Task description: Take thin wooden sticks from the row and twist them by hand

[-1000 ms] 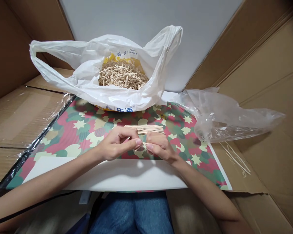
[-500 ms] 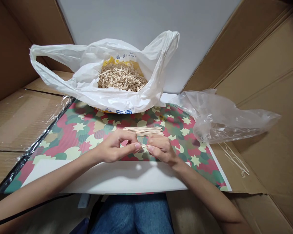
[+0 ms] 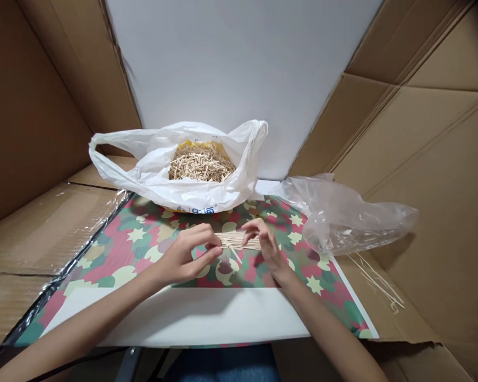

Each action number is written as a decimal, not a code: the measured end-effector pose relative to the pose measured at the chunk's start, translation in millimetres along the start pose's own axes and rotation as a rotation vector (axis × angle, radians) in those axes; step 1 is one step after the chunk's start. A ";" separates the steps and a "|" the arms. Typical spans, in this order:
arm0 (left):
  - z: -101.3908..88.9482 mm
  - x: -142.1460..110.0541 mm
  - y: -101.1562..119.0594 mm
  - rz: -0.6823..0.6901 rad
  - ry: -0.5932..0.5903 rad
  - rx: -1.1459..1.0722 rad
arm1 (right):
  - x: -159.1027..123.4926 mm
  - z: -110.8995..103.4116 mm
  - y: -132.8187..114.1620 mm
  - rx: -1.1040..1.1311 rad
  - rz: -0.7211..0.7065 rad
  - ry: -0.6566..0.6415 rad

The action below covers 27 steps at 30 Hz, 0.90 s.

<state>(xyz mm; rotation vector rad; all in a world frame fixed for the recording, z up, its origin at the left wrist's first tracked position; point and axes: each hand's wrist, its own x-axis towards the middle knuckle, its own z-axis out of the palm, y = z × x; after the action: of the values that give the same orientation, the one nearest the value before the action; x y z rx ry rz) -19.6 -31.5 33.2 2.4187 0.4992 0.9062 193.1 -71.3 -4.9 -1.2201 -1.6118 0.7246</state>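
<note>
A neat row of thin wooden sticks (image 3: 239, 242) lies on a camouflage-patterned mat (image 3: 143, 249), with a few sticks crossing it at an angle. My left hand (image 3: 187, 254) reaches the row's left end, its fingertips against the sticks. I cannot tell whether it grips any. My right hand (image 3: 266, 245) curves over the row's right part, fingers apart, touching the sticks. Behind the hands, a white plastic carrier bag (image 3: 119, 164) holds a heap of short wooden sticks (image 3: 201, 165).
A crumpled clear plastic bag (image 3: 342, 217) lies at the mat's right edge, and loose sticks (image 3: 376, 281) rest on cardboard (image 3: 406, 313) beyond it. A white board (image 3: 199, 313) lies along the near edge. Cardboard sheets line both sides, with a white wall behind.
My head view has pulled back, so everything looks smaller. My hands have moved apart from their close pinch, and the sticks now show between them, some lying crooked.
</note>
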 end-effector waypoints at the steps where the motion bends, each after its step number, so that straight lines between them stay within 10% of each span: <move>1: -1.3 -2.9 4.6 0.085 0.028 0.094 | 1.6 -1.0 3.0 0.009 0.028 0.064; 9: -28.2 9.0 18.9 0.690 0.099 0.657 | 7.2 6.4 15.7 -0.187 -0.072 0.114; 15: -82.2 90.0 -38.0 -0.056 0.191 0.944 | 13.6 8.7 26.2 -0.390 -0.121 0.177; 27: -24.2 27.5 -42.1 0.094 -0.029 0.704 | 22.9 5.2 30.2 -0.523 -0.246 0.091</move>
<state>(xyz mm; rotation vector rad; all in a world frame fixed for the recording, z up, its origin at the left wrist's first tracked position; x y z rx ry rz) -23.3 23.9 38.6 3.0993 0.8050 0.8233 198.6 -39.5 -25.4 -1.3560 -1.8963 0.0849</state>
